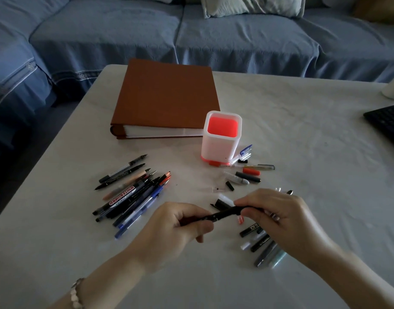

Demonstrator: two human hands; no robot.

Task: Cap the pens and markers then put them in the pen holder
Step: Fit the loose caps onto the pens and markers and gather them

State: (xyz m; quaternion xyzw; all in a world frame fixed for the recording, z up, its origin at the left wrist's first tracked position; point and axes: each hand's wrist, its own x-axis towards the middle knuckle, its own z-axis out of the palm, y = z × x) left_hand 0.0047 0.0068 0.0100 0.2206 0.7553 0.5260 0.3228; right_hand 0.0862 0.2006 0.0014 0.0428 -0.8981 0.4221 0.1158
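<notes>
Right now both hands meet low over the pale tabletop [303,130], sharing one black pen [223,214]. The left hand [180,226] has its fingers curled shut around the barrel, thumb underneath, while the right hand [278,210] pinches the other end, its fingers [247,202] closed over what looks like the cap end; whether the cap is fully seated I cannot tell from where I stand. The pen lies nearly level, tilted slightly up toward the right. Beyond the hands stands the pen holder [220,139], a white square tub with a red inside and red base, upright and with nothing sticking out of it. To the left lies a fanned pile of uncapped pens and markers [133,192], tips pointing up and to the right, among them a whiteboard marker [122,195] with red lettering. Loose caps [243,177] are scattered between the holder and the hands: a blue clip cap leaning at the holder's base, a red one, several black and clear ones. Under the right wrist sits a small cluster of short black and grey markers [260,244], partly hidden by the hand. A thick brown album [167,97] rests behind the holder, just beside it. A black keyboard [388,123] shows at the right edge, and a blue-covered sofa [191,34] runs along behind the table. A beaded bracelet [76,293] circles the left wrist.
</notes>
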